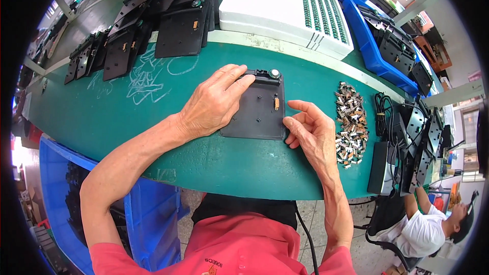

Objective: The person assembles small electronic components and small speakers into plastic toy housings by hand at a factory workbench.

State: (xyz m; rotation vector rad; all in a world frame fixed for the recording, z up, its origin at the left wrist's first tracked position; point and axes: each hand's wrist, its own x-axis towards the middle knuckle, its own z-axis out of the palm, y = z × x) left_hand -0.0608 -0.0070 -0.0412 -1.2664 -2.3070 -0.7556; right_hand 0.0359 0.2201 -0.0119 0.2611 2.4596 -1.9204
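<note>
While both hands are on the panel: head view, black panel [252,109] lies at frame centre on the green bench [244,173], studded face up.
Left hand [211,102]: clamped on the panel's upper-left corner, thumb over the top bar.
Right hand [313,130]: at the panel's right edge, thumb and index apart; can't tell if the curled fingers grip the edge.
Fitted so far: tan connector [276,103] right of panel centre, round module [275,74] at its top-right corner. Matches the racked panels [178,35] upper left, so I'd call this one mostly populated.
Unclear: whether either part is fastened or just seated; no wiring visible on the face.
Stock left: loose connector pile [351,127] right of centre; rows of round green boards [323,12] on the white foam block [270,0], top. Batch looks far from used up.
Other panels: more in the blue bin [368,46], upper right.
</note>
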